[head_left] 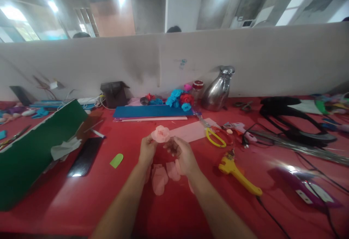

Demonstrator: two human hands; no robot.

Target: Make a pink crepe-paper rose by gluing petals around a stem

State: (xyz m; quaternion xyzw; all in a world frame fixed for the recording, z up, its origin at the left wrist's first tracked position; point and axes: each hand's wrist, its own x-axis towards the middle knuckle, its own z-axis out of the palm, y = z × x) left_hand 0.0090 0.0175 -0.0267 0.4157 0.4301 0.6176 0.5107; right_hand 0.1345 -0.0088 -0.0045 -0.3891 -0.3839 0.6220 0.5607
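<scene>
A pale pink paper flower (pixel 160 134) with layered petals is held up over the red table, its base pinched in the fingers of my left hand (pixel 148 148). My right hand (pixel 183 154) is just to its right, fingers curled and close to the petals; whether they touch the flower or hold something small, I cannot make out. Below both hands lie several loose pink paper petals (pixel 159 180), partly hidden by my right hand and wrists. Behind the flower, a strip of pink paper (pixel 188 130) lies flat.
To the right are yellow-handled scissors (pixel 215 138), a yellow glue gun (pixel 240 177) with its cord and a purple power strip (pixel 308 188). A phone (pixel 85 156) and a green board (pixel 40 151) are at left. A steel jug (pixel 218 90) stands by the partition.
</scene>
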